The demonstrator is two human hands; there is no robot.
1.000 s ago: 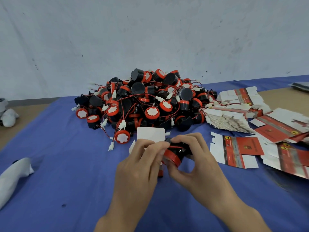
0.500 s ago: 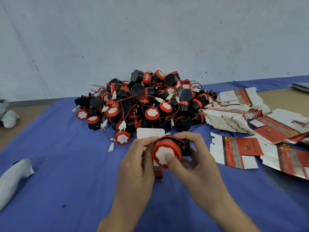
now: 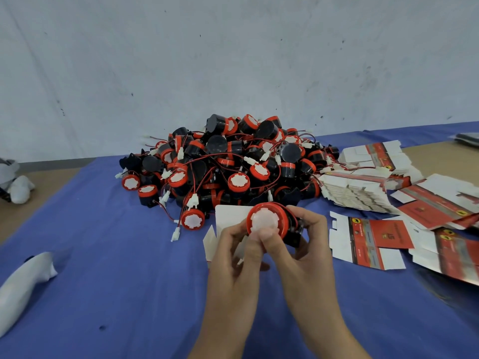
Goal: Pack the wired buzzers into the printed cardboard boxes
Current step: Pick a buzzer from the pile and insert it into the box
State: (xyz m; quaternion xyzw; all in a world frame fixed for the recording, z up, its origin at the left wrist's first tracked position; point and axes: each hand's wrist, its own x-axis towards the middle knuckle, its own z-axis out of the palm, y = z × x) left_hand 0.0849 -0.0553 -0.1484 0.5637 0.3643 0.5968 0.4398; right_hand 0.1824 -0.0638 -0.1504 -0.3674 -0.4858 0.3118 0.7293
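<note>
Both hands hold one black buzzer with a red rim and white face turned toward me. My right hand grips its black body, thumb pressed on the white face. My left hand pinches its left side, with a small white connector between the fingers. Behind the hands stands an opened white cardboard box, flaps up, mostly hidden. A large pile of wired buzzers lies beyond on the blue cloth.
Flat printed red and white boxes lie right of my hands, with a stack of several more behind them. A white cloth bundle lies at the near left and another at the far left. A pale wall rises behind.
The buzzer was turned so its white face points at me and lifted slightly. My right thumb now presses on that face, and my left hand shifted lower beside it.
</note>
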